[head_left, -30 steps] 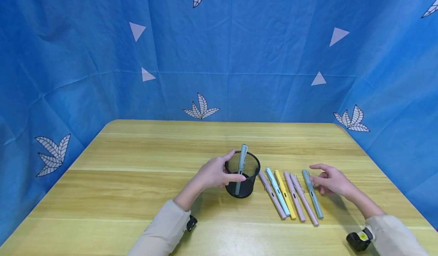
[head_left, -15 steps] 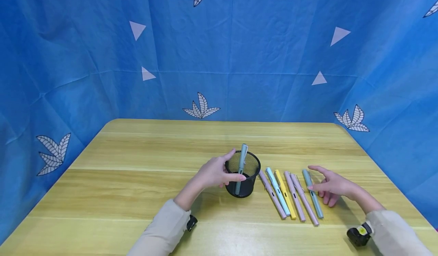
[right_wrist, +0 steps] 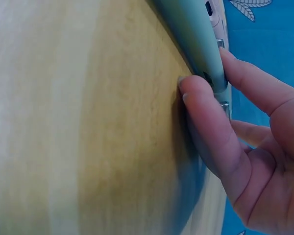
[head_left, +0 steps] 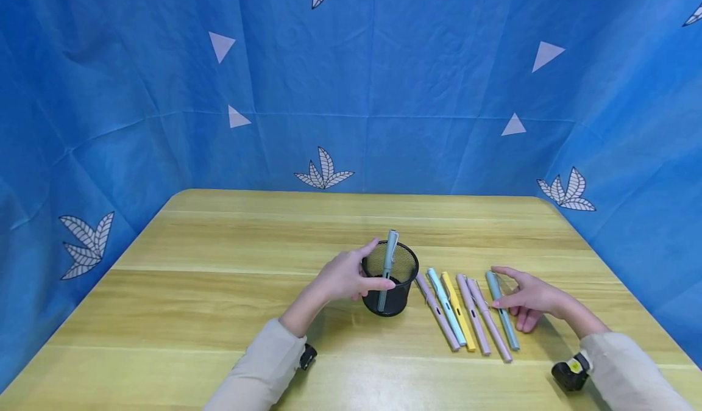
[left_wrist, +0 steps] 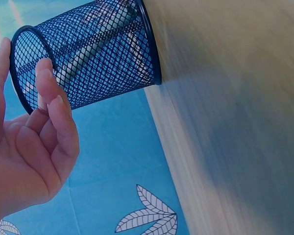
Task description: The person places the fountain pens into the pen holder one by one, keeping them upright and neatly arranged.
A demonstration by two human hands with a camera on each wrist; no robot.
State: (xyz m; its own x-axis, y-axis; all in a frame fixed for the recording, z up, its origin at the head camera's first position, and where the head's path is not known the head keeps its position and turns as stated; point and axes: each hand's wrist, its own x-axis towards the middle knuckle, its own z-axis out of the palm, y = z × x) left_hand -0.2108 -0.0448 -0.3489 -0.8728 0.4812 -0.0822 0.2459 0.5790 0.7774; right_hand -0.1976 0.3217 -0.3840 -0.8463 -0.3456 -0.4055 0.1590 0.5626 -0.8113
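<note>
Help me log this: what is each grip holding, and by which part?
Left grip: the cup, by its rim. Right grip: rightmost pen, touched near its middle; whether held is unclear.

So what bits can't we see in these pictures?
Head view: part of the mesh cup, behind the left grip.
Left wrist view: details of the pen inside it, screened by the cup itself.
Right wrist view: one end of the nearest pen, cut off by the top edge.

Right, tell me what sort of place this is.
Likely a makeshift recording set-up: a blue patterned cloth hangs behind a wood-grain table, and black wrist cameras are being worn.
</note>
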